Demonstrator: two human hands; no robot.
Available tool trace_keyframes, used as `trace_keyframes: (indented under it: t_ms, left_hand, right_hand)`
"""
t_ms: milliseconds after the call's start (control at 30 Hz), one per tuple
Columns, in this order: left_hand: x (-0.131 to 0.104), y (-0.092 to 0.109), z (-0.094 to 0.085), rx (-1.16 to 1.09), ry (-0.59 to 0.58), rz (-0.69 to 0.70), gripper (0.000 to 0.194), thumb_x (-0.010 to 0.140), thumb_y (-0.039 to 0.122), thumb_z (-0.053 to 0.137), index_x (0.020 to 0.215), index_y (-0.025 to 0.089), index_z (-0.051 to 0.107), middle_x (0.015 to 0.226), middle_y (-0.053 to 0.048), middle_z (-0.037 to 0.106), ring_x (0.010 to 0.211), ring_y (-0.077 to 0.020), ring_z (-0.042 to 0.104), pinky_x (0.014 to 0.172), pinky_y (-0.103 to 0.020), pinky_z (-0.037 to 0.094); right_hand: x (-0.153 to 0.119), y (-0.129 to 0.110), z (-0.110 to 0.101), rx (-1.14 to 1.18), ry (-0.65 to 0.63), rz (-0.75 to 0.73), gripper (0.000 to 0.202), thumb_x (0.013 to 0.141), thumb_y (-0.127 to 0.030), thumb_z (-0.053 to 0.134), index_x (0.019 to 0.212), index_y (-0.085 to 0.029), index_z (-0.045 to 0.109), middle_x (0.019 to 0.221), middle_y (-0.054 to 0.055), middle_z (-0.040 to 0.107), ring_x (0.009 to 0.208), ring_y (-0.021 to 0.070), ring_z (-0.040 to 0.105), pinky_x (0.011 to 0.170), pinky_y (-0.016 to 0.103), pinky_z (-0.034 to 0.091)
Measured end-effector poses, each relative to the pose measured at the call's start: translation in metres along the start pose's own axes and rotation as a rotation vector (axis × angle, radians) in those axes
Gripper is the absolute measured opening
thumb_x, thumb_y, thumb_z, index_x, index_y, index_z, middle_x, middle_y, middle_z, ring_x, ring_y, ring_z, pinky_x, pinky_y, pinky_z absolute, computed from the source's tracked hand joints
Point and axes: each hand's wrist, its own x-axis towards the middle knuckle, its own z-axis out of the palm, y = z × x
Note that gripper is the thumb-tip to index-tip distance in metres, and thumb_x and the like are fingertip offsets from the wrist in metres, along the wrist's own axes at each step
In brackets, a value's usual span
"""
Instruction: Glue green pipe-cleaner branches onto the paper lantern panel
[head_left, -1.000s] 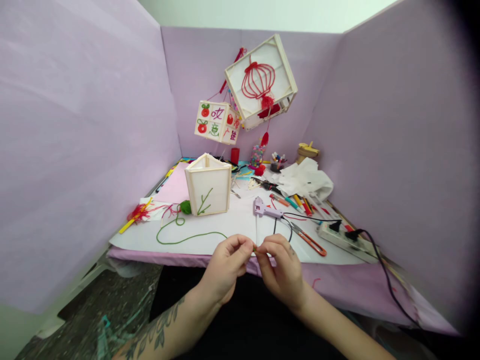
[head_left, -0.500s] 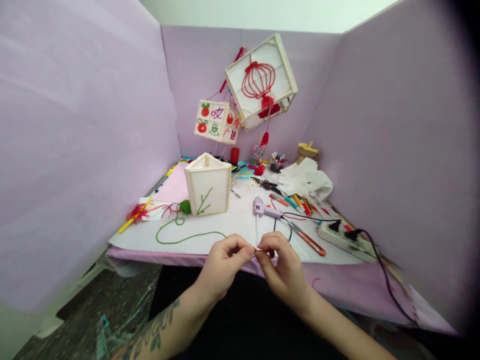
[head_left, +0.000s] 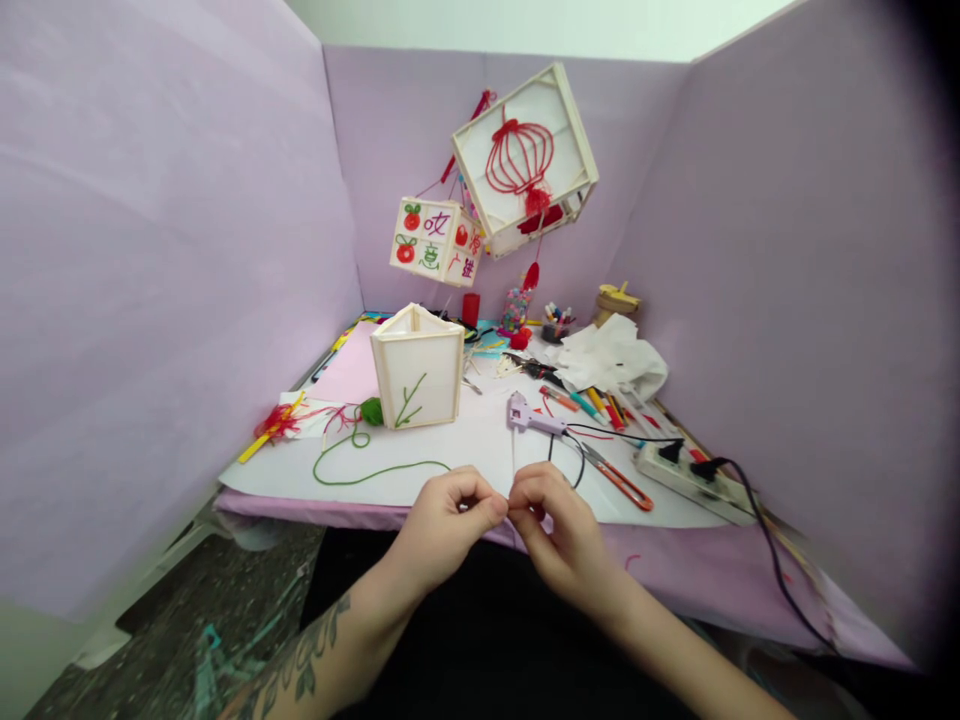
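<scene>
Head view shows that we pinch the green yarn (head_left: 345, 484) with left hand (head_left: 454, 520) and right hand (head_left: 559, 530), fingertips nearly meeting, the held bit too small to make out, while the yarn loops away left of our grip toward the white three-sided box (head_left: 418, 380) beyond.

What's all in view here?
Table: 1, white, centre
Standing lantern: 1, white, left of centre
Boxy lanterns: 2, white, above table's back
Yarn ball: 1, green, beside standing lantern
Yarn strand: 1, green, front left
Glue gun: 1, lilac, right of centre
Snips: 1, orange, front right
Power strip: 1, white, right edge
Bead jar: 1, multicoloured, back
Markers: several, mixed, right
Thread tangle: 1, red, left
Walls: 3, lilac, around
Other clutter: uncounted, mixed, back
Left hand: 1, front centre
Right hand: 1, beside left
</scene>
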Motion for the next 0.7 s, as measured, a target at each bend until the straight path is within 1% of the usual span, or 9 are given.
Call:
trace_keyframes:
  t_ms: [67,133,267,333,400,467,567,700]
  left_hand:
    - [0.001,0.002,-0.001,0.014,-0.010,-0.019,0.024,0.075,0.030,0.067,0.057,0.015,0.059,0.062,0.001,0.051,0.063,-0.0127,0.044,0.062,-0.025,0.034]
    - [0.001,0.002,0.000,-0.019,-0.022,-0.041,0.025,0.075,0.032,0.068,0.059,0.014,0.060,0.062,0.001,0.052,0.063,-0.0125,0.044,0.063,-0.024,0.034]
    - [0.000,-0.001,0.005,-0.197,-0.042,-0.093,0.027,0.078,0.039,0.067,0.070,0.014,0.064,0.064,0.001,0.054,0.062,-0.0112,0.044,0.061,-0.023,0.035]
    - [0.000,-0.003,0.009,-0.262,-0.027,-0.107,0.026,0.078,0.040,0.067,0.076,0.014,0.065,0.066,0.001,0.055,0.061,-0.0106,0.045,0.060,-0.023,0.036]
    - [-0.001,-0.006,0.013,-0.275,0.010,-0.086,0.024,0.079,0.038,0.066,0.079,0.014,0.064,0.069,0.001,0.057,0.064,-0.0110,0.048,0.062,-0.023,0.038]
    - [-0.001,-0.009,0.015,-0.221,0.054,-0.031,0.021,0.081,0.036,0.064,0.080,0.015,0.064,0.072,-0.001,0.059,0.068,-0.0122,0.051,0.066,-0.023,0.041]
    - [-0.002,-0.012,0.015,-0.078,0.110,0.044,0.019,0.083,0.033,0.061,0.078,0.014,0.063,0.075,-0.002,0.062,0.072,-0.0139,0.055,0.069,-0.024,0.043]
    - [-0.003,-0.014,0.014,0.044,0.160,0.103,0.019,0.085,0.031,0.057,0.075,0.015,0.061,0.072,-0.001,0.060,0.070,-0.0141,0.054,0.065,-0.024,0.043]
  right_hand:
    - [0.001,0.000,0.001,0.040,-0.016,0.041,0.014,0.090,-0.008,0.046,0.085,-0.021,0.048,0.082,0.002,0.049,0.076,0.0154,0.049,0.066,0.029,0.041]
    - [0.002,0.001,0.003,0.105,-0.008,0.112,0.013,0.092,-0.012,0.046,0.082,-0.021,0.047,0.080,0.001,0.047,0.072,0.0151,0.047,0.063,0.028,0.039]
    - [0.001,0.008,0.010,0.323,0.075,0.306,0.011,0.094,-0.026,0.048,0.083,-0.021,0.047,0.077,0.000,0.044,0.068,0.0141,0.044,0.059,0.025,0.038]
    - [0.000,0.010,0.015,0.417,0.122,0.375,0.014,0.093,-0.031,0.049,0.084,-0.021,0.047,0.076,-0.001,0.042,0.066,0.0132,0.042,0.058,0.024,0.038]
    - [-0.002,0.011,0.019,0.460,0.154,0.423,0.017,0.093,-0.035,0.051,0.084,-0.021,0.047,0.076,-0.002,0.042,0.065,0.0126,0.040,0.057,0.024,0.037]
    - [-0.003,0.009,0.022,0.455,0.177,0.453,0.017,0.092,-0.036,0.052,0.084,-0.021,0.047,0.077,-0.002,0.042,0.065,0.0128,0.040,0.058,0.024,0.036]
    - [-0.003,0.006,0.025,0.417,0.204,0.462,0.016,0.092,-0.035,0.052,0.084,-0.022,0.048,0.077,-0.002,0.043,0.067,0.0135,0.041,0.061,0.025,0.037]
    - [-0.003,0.004,0.028,0.411,0.212,0.477,0.015,0.091,-0.033,0.053,0.083,-0.021,0.049,0.075,-0.002,0.044,0.065,0.0131,0.041,0.059,0.025,0.036]
